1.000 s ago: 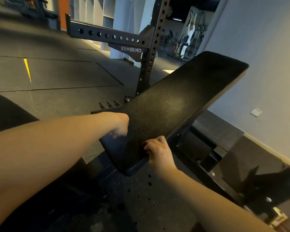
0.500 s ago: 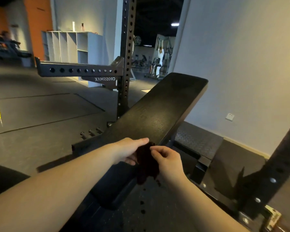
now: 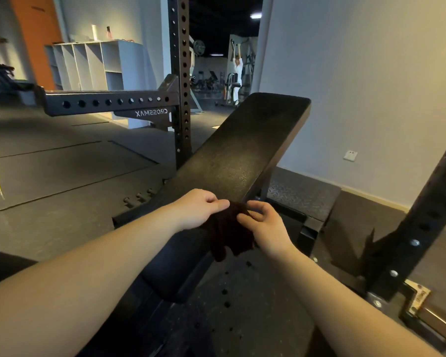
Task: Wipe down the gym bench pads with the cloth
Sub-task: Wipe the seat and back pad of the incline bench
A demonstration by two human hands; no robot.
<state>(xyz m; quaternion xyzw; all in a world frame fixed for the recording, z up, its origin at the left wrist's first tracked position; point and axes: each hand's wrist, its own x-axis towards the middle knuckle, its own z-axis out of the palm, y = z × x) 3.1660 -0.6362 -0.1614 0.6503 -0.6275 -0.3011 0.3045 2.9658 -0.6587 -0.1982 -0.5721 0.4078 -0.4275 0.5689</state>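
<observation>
Cloth: we note a dark cloth (image 3: 228,233) bunched above the inclined bench pad (image 3: 237,155).
Left hand (image 3: 198,207): pinching cloth's top.
Right hand (image 3: 264,222): fingers curled, gripping its edge.

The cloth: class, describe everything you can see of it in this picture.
The cloth is dark, seemingly deep reddish-brown in the dim light, soft and crumpled. It hangs in loose folds between both hands: the left hand pinches its upper edge, the right hand pinches its right side. It sits in front of the lower end of the inclined bench pad; whether it touches the pad cannot be told.
</observation>
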